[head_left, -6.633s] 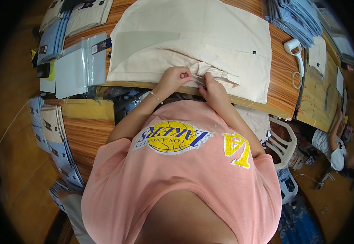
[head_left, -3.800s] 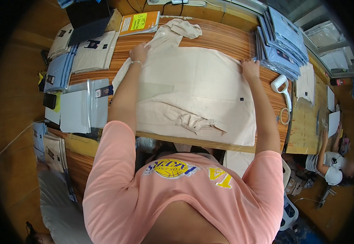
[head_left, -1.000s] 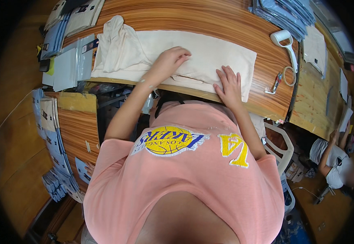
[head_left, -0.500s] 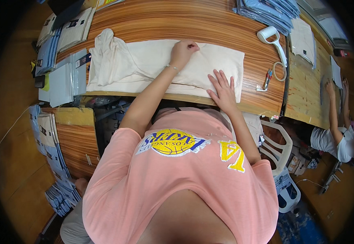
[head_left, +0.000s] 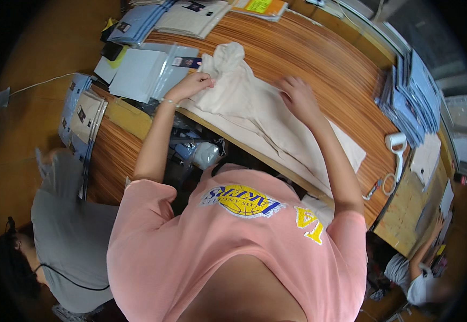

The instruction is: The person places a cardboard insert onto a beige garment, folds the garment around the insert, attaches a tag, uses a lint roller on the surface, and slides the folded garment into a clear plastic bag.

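A cream garment (head_left: 265, 112) lies folded in a long strip along the near side of the wooden table, one end bunched up at the left. At that bunched end is my left hand (head_left: 192, 86), its fingers curled closed on the cloth's edge. My right hand (head_left: 299, 99) hovers at the garment's far edge, right of the bunched part. Motion blurs its fingers, so their grip is unclear. Just beyond my left hand, a dark tag (head_left: 186, 62) lies on clear plastic bags (head_left: 163, 80).
Packed blue garments (head_left: 409, 99) are piled at the right, near a white lint roller (head_left: 397, 147) and a tape ring (head_left: 388, 184). Bagged cream garments (head_left: 193, 16) stand at the back left. A person in grey (head_left: 72, 231) is at lower left; another (head_left: 421, 273) works at far right.
My view has turned toward the left. My left hand has moved from the garment's middle to its bunched left end. My right hand has left its flat place on the right end and moved up and inward.
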`<state>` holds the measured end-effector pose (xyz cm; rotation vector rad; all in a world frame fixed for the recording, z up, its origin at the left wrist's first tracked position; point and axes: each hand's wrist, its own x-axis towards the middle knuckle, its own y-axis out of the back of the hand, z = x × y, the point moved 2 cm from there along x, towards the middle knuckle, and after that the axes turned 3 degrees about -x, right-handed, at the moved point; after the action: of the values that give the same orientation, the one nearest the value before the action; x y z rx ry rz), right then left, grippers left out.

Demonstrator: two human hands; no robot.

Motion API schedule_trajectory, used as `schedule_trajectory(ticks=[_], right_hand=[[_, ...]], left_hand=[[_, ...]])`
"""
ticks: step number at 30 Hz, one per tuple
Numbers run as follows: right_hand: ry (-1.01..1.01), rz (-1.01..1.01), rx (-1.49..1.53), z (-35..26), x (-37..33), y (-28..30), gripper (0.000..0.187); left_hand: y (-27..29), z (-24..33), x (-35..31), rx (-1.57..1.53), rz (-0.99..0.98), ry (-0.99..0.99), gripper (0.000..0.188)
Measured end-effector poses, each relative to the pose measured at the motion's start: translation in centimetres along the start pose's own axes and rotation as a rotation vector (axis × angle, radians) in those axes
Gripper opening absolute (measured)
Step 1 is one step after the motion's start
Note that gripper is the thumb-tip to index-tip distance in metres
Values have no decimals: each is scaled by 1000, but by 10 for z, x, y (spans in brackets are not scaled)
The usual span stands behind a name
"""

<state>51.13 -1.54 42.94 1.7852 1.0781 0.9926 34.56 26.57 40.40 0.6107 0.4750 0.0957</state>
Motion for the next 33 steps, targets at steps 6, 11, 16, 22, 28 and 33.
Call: schedule_trajectory(ticks=[6,11,16,22,28,33], right_hand=[[291,30,-531,14,162,-95,34],[267,-379,-472,10,174,-79,39],[63,-634,185,-113,105,13,32],[-178,-486,1010,-164,33,35,28],[-672,230,804,-86,-55,78,36],[-1035,119,610,14,-154,-21,31]], left_hand=[[12,-21,23,-164,61,-64,26],[37,-33,45,-405,101,-159,29],[5,-5,84,-646,-295,-126,35],[-73,15,78,168,-1141,-180,44],[-52,-15,73,-55,-938,-201,64],[2,29,90,472,-779,-55,53]])
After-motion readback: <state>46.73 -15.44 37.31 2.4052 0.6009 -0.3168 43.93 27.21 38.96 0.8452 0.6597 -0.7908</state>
